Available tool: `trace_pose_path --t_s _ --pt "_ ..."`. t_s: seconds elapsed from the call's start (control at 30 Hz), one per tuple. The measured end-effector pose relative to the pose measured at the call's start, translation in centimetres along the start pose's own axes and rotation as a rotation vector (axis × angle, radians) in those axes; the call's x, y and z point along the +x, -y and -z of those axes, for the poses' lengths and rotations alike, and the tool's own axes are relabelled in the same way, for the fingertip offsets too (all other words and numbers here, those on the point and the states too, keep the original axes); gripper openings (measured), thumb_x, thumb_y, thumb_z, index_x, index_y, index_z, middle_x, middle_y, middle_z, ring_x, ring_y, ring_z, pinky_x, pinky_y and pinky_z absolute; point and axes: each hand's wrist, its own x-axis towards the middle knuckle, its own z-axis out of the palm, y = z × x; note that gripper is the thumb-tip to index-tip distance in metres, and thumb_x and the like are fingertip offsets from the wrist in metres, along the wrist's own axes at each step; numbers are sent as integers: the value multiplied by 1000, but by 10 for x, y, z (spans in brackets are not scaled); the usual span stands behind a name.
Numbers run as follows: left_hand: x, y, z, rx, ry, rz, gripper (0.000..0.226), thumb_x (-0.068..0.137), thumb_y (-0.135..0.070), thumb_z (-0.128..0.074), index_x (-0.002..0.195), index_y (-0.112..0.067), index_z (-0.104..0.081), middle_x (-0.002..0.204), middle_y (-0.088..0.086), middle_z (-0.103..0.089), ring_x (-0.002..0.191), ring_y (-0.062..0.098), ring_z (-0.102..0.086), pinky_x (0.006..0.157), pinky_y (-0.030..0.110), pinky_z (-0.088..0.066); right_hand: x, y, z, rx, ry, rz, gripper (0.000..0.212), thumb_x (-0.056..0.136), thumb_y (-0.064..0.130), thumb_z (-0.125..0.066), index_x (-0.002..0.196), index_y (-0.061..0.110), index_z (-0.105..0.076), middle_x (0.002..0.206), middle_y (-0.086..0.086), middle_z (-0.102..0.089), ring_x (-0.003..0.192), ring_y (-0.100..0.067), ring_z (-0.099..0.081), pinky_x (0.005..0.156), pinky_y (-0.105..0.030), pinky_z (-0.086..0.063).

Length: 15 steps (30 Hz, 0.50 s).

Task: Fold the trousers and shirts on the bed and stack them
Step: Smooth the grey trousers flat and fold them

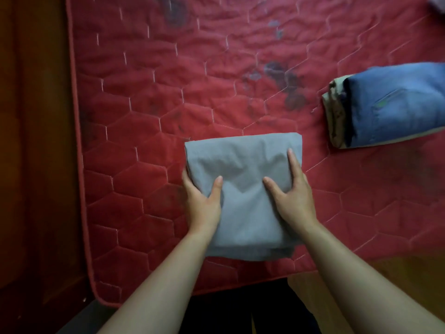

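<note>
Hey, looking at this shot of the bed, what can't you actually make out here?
All in the head view:
- Grey garment: folded up, so I can't tell if it is trousers or a shirt.
- Left hand: its fingers are hidden beneath the garment's edge.
- Jeans on a beige piece: both cut off by the right edge.
- Cloth scrap, top right corner: mostly out of frame and blurred.

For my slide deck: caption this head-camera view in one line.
Left hand grips, right hand presses a folded grey garment on a red mattress; a jeans-topped stack lies apart.
</note>
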Motion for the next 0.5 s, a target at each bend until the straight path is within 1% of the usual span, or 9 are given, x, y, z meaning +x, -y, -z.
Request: trace_pose_path --t_s 0.07,0.13,0.2,0.23,0.3,0.33,0.4,0.43,0.5 --pt "-11 -40 -11 -57 68 -51 79 84 -24 -67 145 -14 -17 144 6 -39 121 5 -39 92 -1 -24 10 14 43 -7 -71 43 78 78 45 -67 140 49 -21 132 -2 -49 108 -2 -45 89 -9 -27" --pt "-20 -79 -29 -94 154 -111 78 86 -15 -64 146 -12 -14 146 6 -35 123 4 -36 90 -5 -22 29 23 90 -6 -126 52 75 78 43 -67 141 46 -26 131 -6 -51 116 -13 -49 92 -12 -31" --pt "-27 -115 -56 -117 237 -172 77 86 -8 -62 146 -10 -13 147 6 -33 127 7 -36 97 1 -23 52 26 136 -4 -159 55 74 79 43 -68 140 47 -27 129 -7 -53 116 -15 -51 95 -18 -36" --pt "-30 -131 -72 -129 277 -195 77 86 -7 -61 146 -8 -12 148 7 -32 130 10 -36 102 6 -24 65 25 158 -17 -179 71 73 79 43 -68 140 47 -28 129 -7 -54 115 -10 -51 95 -16 -35" --pt "-36 -158 -109 -153 338 -215 77 87 -5 -59 146 -7 -10 149 9 -30 133 14 -34 110 20 -24 91 18 201 -48 -213 114 73 79 43 -68 141 43 -29 133 -4 -52 113 2 -45 93 -5 -29" --pt "-39 -169 -129 -170 356 -217 77 87 -5 -59 145 -7 -10 149 10 -30 134 16 -35 112 26 -25 104 13 221 -63 -223 129 73 79 43 -68 141 41 -30 134 -3 -51 114 4 -43 94 -3 -28" --pt "-46 -189 -171 -205 373 -216 76 87 -6 -59 145 -8 -10 147 9 -33 132 16 -38 111 32 -29 132 -1 260 -98 -231 134 73 79 45 -67 141 42 -29 136 -4 -50 121 -6 -45 99 -12 -29" --pt "-49 -198 -190 -217 376 -214 76 87 -7 -59 145 -10 -10 147 7 -34 131 15 -39 111 32 -30 146 -8 277 -114 -234 131 72 79 46 -66 141 43 -29 135 -5 -50 123 -12 -46 101 -16 -29" --pt "-54 -212 -227 -233 358 -206 77 87 -9 -60 146 -11 -10 147 5 -35 129 13 -40 109 26 -30 172 -23 306 -124 -241 140 72 79 48 -65 140 46 -28 133 -6 -51 122 -17 -47 101 -19 -30"
